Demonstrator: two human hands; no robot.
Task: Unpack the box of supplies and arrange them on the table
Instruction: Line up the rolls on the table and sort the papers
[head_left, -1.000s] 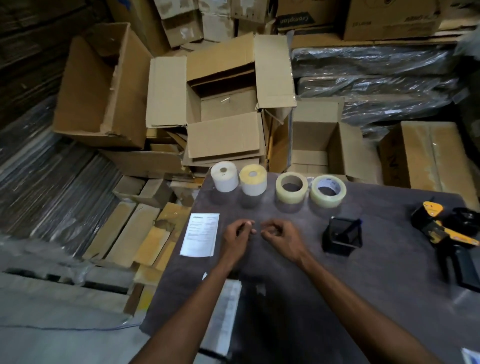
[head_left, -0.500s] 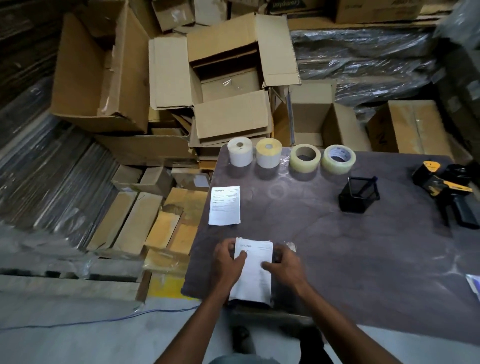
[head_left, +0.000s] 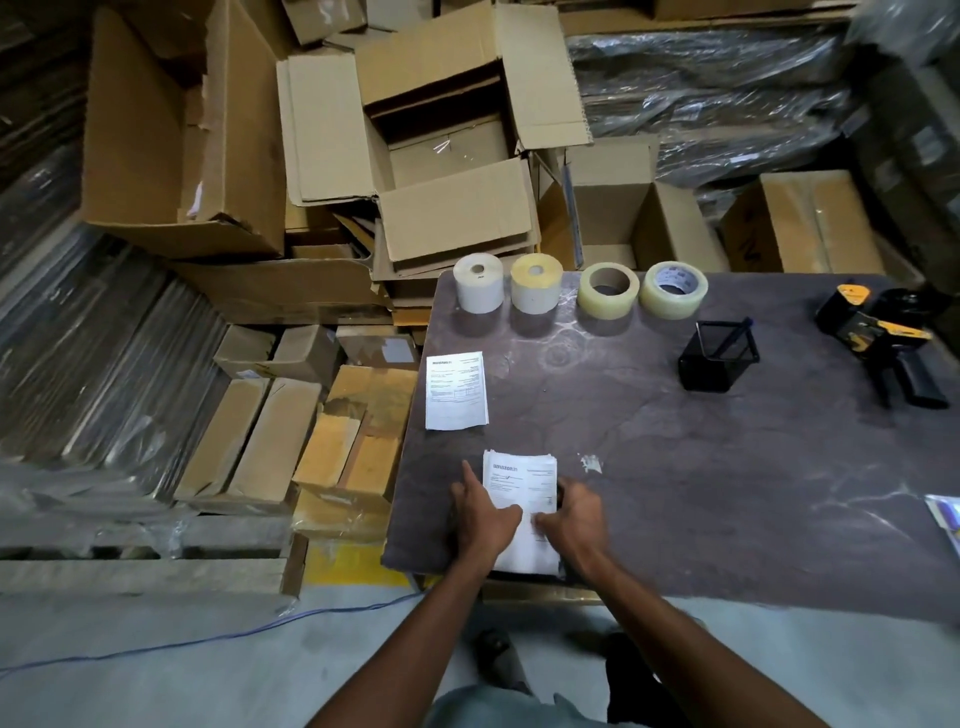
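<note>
A stack of white printed slips (head_left: 522, 483) lies at the near left edge of the dark table (head_left: 727, 493). My left hand (head_left: 480, 512) grips its left side and my right hand (head_left: 576, 517) its right side, thumbs on top. A second printed slip (head_left: 456, 389) lies flat farther back. Along the far edge stand a white label roll (head_left: 478, 283), a yellowish label roll (head_left: 536, 285) and two clear tape rolls (head_left: 608, 290) (head_left: 673, 289). A black wire holder (head_left: 718, 362) with a pen sits to the right, and a yellow-black tape dispenser (head_left: 878, 340) lies at the far right.
Open and flattened cardboard boxes (head_left: 441, 156) pile up behind and left of the table. Plastic-wrapped bundles (head_left: 701, 88) fill the back right. A blue cable (head_left: 208, 644) runs over the floor at the left. A printed sheet (head_left: 948, 525) pokes in at the right edge.
My hands pulled back from the table's middle to its near edge and took hold of the slip stack. The camera tilted down and back.
</note>
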